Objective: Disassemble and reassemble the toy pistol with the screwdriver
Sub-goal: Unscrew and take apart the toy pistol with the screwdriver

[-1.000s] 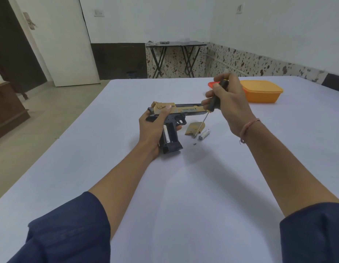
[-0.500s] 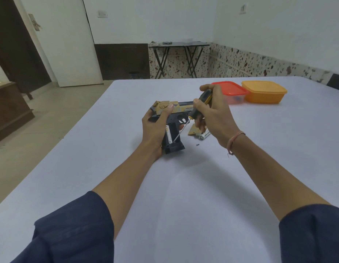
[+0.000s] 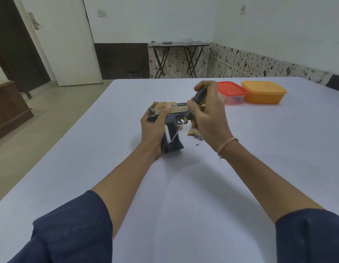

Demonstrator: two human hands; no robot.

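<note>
If the screwdriver (image 3: 185,118), gripped in the right hand (image 3: 208,118), slips off the battery in the grip, its tip could jab the left hand (image 3: 152,132) clenched round the pistol (image 3: 171,128) at frame centre; the loose screw (image 3: 197,144) could roll away. The table (image 3: 183,186) is plain pale, with two tubs (image 3: 252,93) upper right, a folding table (image 3: 176,57) and a door beyond
</note>
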